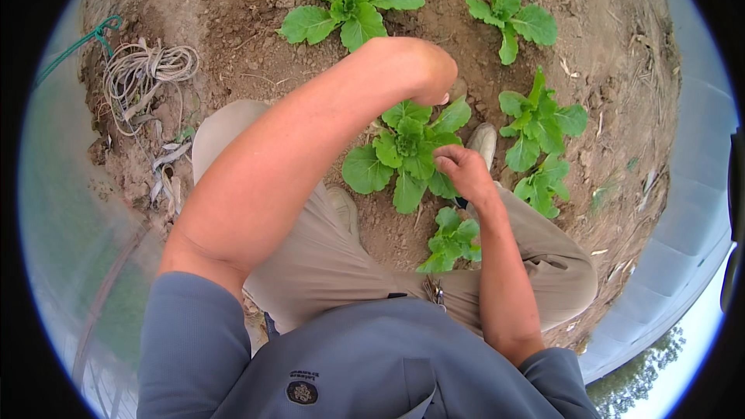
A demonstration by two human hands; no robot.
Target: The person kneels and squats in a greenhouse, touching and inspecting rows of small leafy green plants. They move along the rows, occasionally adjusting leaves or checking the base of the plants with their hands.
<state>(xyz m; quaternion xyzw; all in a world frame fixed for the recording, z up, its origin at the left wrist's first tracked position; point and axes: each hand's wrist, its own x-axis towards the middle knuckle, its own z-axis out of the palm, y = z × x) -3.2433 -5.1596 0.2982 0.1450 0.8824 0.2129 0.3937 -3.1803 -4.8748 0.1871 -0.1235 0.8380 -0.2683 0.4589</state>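
Note:
A leafy green plant [409,142], like a young cabbage or mustard, grows from the soil between my feet, its leaves spread in a rosette. My left hand [433,74] reaches across and is bent downward just beyond the plant's far leaves. Its wrist and back hide most of the fingers, so what they hold cannot be seen. My right hand [464,170] is at the plant's right side, its fingers curled at the outer leaves. Whether a leaf is pinched between them is unclear.
A larger similar plant [349,3] grows farther ahead, with others at the right [541,119] and a small plant [448,241] near my lap. A coiled rope [152,67] lies at left beside a green cord [75,52]. Plastic sheeting [692,145] borders the soil.

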